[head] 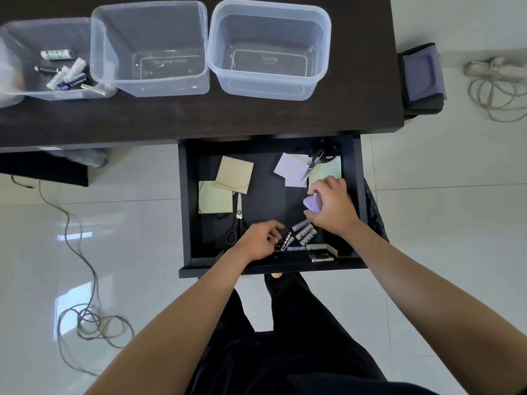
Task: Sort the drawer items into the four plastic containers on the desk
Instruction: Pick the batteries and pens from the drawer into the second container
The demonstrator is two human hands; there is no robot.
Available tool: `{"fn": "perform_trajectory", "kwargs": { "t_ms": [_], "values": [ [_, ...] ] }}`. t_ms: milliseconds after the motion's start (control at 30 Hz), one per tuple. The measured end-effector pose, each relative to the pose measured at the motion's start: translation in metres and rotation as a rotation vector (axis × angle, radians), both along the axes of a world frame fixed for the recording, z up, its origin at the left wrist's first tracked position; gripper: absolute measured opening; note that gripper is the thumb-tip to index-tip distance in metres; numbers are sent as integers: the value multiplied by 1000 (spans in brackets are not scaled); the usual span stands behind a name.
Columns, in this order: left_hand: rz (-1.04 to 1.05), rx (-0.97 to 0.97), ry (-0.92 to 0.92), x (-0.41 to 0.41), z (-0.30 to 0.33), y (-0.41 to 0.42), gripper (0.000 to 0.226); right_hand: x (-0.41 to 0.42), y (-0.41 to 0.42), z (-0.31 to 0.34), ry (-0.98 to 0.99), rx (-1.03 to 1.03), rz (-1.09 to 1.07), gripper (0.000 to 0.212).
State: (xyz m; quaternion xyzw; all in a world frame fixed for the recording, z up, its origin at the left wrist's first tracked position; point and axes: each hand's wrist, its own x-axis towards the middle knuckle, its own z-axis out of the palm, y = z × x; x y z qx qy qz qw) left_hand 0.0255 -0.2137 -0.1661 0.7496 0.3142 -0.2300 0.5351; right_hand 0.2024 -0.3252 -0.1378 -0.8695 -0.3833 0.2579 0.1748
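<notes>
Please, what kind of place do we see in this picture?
Probably a home office or a study. A dark desk has an open drawer with scissors, sticky notes and batteries, and loose cables lie on a glossy tiled floor.

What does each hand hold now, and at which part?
The right hand grips a small purple object around its right side. The left hand reaches the batteries in the drawer; whether it pinches one cannot be told.

office or home study | dark desk (199, 121) with open drawer (185, 201) | white tiled floor (128, 238) | loose cables (85, 317)
</notes>
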Motion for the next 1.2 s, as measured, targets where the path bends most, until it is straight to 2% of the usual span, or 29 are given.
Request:
{"fn": "perform_trajectory", "kwargs": {
  "t_ms": [100,167,233,300,433,533,600,700,867,1067,1200],
  "values": [
    [-24,8,27,-3,5,-4,35,-5,4,-2,-165,-54,92,51],
    [-64,119,61,-4,4,-2,33,-14,3,-4,-217,9,266,45],
    [-140,226,152,-6,6,1,34,-24,-2,-8,-163,38,474,32],
    [-187,246,219,-7,8,1,33,-32,-7,-11,-66,-54,585,25],
    [-258,182,172,-3,11,0,34,-37,-5,-12,-72,-227,697,25],
    [-274,105,151,0,12,1,46,-38,-3,-12,-75,-275,679,26],
    [-289,77,153,2,12,0,52,-38,-6,-14,-10,-319,599,29],
    [-305,52,164,3,10,-1,53,-37,-9,-17,146,-372,487,34],
    [-310,29,211,5,5,0,53,-37,-7,-19,288,-412,455,30],
    [-351,36,304,8,4,-1,35,-41,1,-16,336,-498,471,27],
    [-332,40,288,10,7,1,29,-40,1,-15,390,-555,456,26]
  ]
}}
